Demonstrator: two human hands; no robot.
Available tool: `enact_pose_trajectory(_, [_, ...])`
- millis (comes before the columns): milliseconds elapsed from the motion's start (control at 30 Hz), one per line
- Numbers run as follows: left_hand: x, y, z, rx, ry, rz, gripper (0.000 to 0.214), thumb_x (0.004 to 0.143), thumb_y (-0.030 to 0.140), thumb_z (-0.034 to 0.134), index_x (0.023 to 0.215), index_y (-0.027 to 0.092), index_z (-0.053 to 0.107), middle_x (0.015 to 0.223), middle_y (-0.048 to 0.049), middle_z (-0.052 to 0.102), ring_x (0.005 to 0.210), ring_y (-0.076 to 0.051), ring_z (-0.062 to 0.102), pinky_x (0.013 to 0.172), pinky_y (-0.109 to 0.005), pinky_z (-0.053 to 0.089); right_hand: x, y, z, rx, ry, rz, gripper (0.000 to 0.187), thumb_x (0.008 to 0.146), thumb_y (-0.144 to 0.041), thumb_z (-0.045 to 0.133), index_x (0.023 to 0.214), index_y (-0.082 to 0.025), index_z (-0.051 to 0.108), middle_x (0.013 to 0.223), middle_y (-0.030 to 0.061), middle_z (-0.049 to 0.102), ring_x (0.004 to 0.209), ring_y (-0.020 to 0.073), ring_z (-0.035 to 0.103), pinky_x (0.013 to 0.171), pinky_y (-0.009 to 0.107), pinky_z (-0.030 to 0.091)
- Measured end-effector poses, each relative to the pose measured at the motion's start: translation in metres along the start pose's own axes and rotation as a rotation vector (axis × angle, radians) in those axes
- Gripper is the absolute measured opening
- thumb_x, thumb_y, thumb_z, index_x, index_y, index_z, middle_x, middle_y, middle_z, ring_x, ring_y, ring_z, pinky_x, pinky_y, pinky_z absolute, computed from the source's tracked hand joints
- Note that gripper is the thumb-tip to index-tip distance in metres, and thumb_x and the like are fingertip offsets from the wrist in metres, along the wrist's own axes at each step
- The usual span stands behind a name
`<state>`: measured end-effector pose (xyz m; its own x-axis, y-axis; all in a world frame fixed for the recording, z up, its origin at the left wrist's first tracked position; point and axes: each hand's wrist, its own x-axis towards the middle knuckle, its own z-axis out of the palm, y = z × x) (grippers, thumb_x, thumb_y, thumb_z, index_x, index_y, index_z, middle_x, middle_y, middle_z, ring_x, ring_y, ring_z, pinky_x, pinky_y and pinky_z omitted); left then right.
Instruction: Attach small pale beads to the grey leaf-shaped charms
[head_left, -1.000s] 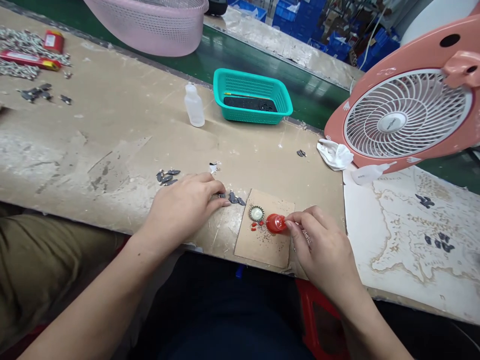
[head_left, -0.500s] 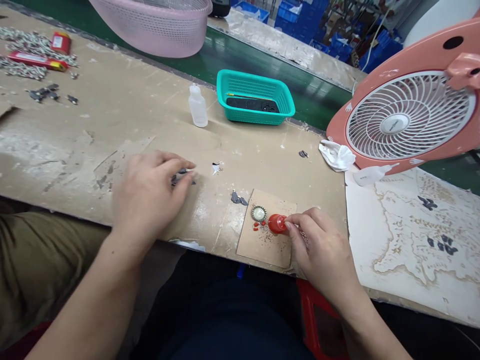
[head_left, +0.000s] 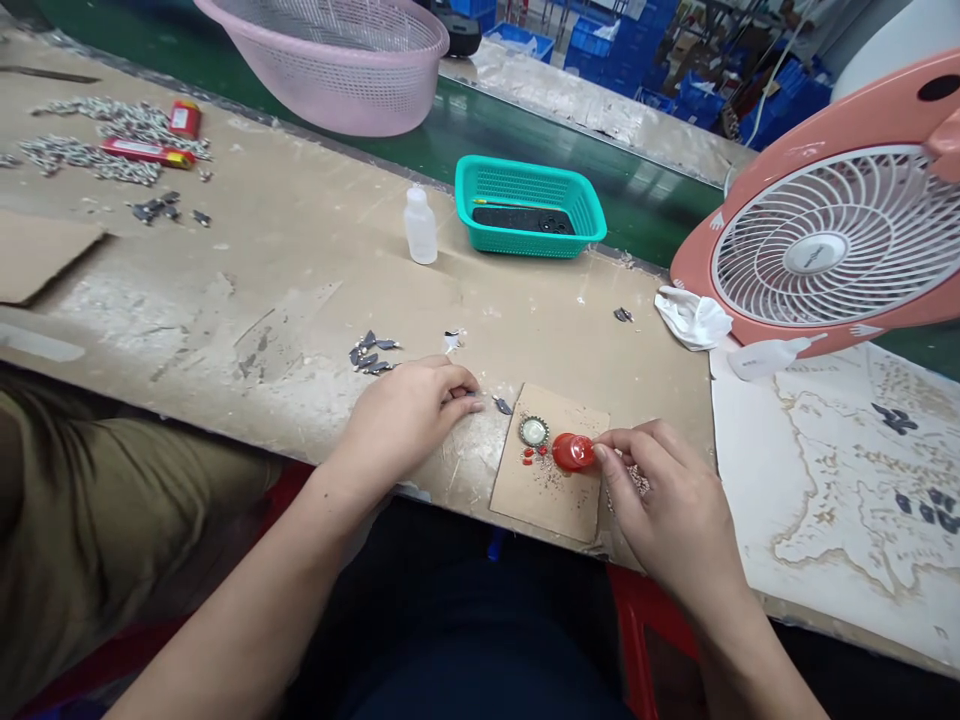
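Note:
My left hand (head_left: 409, 415) lies near the table's front edge, its fingers pinched on a small dark metal piece beside another such piece (head_left: 502, 405). A small heap of the same dark pieces (head_left: 370, 354) lies just behind that hand. My right hand (head_left: 664, 500) pinches something thin against a red cap (head_left: 573, 452) on a small cardboard square (head_left: 551, 490). A metal bottle cap (head_left: 534, 431) holding something pale and a few red bits (head_left: 534, 455) lie left of the red cap.
A teal basket (head_left: 529, 205) holding a phone and a small white bottle (head_left: 420, 226) stand at the back. A pink fan (head_left: 832, 240), a crumpled tissue (head_left: 693, 317) and stained white paper (head_left: 840, 470) are on the right. A pink basket (head_left: 330, 60) sits far back, with chains and red lighters (head_left: 142, 150) far left.
My left hand came back from the heap of dark pieces to the spot beside the cardboard square. My right hand stayed at the red cap. The view shifted slightly.

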<state>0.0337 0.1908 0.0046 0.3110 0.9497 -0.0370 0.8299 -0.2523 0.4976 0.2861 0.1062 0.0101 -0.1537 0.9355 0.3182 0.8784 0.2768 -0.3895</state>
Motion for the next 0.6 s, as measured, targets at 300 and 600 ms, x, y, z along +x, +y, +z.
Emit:
enact_pose_trajectory(300, [-0.013, -0.012, -0.008, -0.208, 0.078, 0.110, 0.038, 0.100, 0.031, 0.040, 0.125, 0.017, 0.064, 0.102, -0.0083, 0.067, 0.095, -0.022, 0.063, 0.090, -0.035, 0.048, 0.000, -0.009, -0.009, 0.473, -0.013, 0.261, 0.014, 0.096, -0.030, 0.061, 0.086, -0.024, 0.068, 0.078, -0.0014, 0.059, 0.068, 0.0129, 0.053, 0.063, 0.026, 0.043])
enact_pose_trajectory(600, [-0.045, 0.014, 0.019, -1.037, -0.035, -0.022, 0.015, 0.095, 0.024, 0.057, 0.108, 0.022, 0.065, 0.086, 0.0005, 0.065, 0.078, -0.010, 0.064, 0.073, -0.018, 0.055, -0.007, -0.014, -0.007, 0.874, 0.018, 0.468, 0.012, 0.093, -0.034, 0.067, 0.084, -0.025, 0.070, 0.076, -0.0038, 0.061, 0.070, 0.0094, 0.053, 0.065, 0.020, 0.043])
